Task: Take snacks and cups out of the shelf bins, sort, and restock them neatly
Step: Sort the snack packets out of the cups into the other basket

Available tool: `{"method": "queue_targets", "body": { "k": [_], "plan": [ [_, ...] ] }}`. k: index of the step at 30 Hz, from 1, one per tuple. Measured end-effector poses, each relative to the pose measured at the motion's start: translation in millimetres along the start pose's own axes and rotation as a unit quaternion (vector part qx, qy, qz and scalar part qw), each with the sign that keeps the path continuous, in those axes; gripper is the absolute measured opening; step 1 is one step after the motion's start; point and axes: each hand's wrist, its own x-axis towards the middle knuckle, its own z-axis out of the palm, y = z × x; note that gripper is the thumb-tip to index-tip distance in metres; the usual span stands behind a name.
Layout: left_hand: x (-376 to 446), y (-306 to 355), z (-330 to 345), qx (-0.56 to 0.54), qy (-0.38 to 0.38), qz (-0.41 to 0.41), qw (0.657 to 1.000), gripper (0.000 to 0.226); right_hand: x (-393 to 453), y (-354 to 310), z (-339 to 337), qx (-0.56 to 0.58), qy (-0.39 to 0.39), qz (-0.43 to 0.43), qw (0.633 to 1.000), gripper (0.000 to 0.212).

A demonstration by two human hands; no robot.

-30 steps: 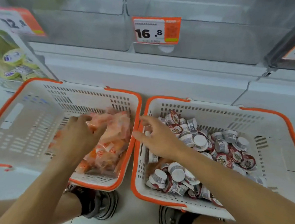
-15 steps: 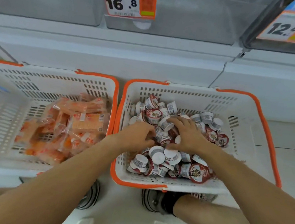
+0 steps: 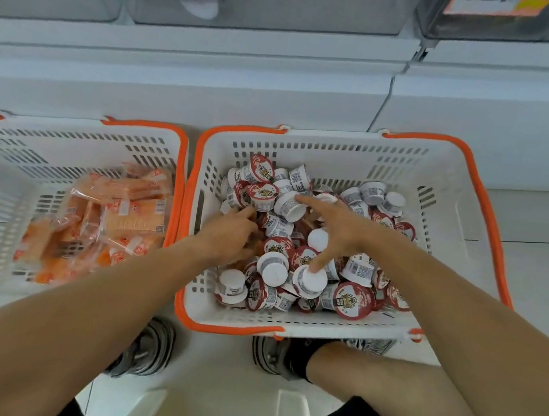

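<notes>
Left hand (image 3: pixel 229 233) has left the orange snack packets (image 3: pixel 118 214), now digs among small white foil-lidded cups (image 3: pixel 309 246), grip unclear; right hand (image 3: pixel 339 230) splayed open: cup sorting starts.

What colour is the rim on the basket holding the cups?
Orange rim on a white slotted basket, clearest in the head view, the only one here.
</notes>
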Motion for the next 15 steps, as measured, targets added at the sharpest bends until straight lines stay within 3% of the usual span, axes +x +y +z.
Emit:
{"method": "queue_targets", "body": {
  "k": [2, 5, 8, 10, 15],
  "plan": [
    [-1, 4, 7, -0.020, 0.024, -0.021, 0.999, 0.029, 0, 8, -1, 0.062, 0.068, 0.011, 0.996, 0.108],
    [-3, 8, 19, -0.031, 0.048, -0.053, 0.997, 0.028, 3, 16, -1, 0.010, 0.181, 0.028, 0.983, 0.087],
    [0, 3, 26, -0.086, 0.061, -0.095, 0.990, 0.036, 2, 14, -3, 0.036, 0.173, 0.038, 0.984, 0.090],
    [4, -1, 22, -0.144, 0.030, -0.105, 0.984, 0.039, 2, 8, -2, 0.087, 0.158, 0.021, 0.983, 0.092],
    [3, 4, 12, -0.185, -0.002, -0.111, 0.976, 0.027, 12, -10, 7, 0.101, 0.144, 0.011, 0.984, 0.105]
  ]
}}
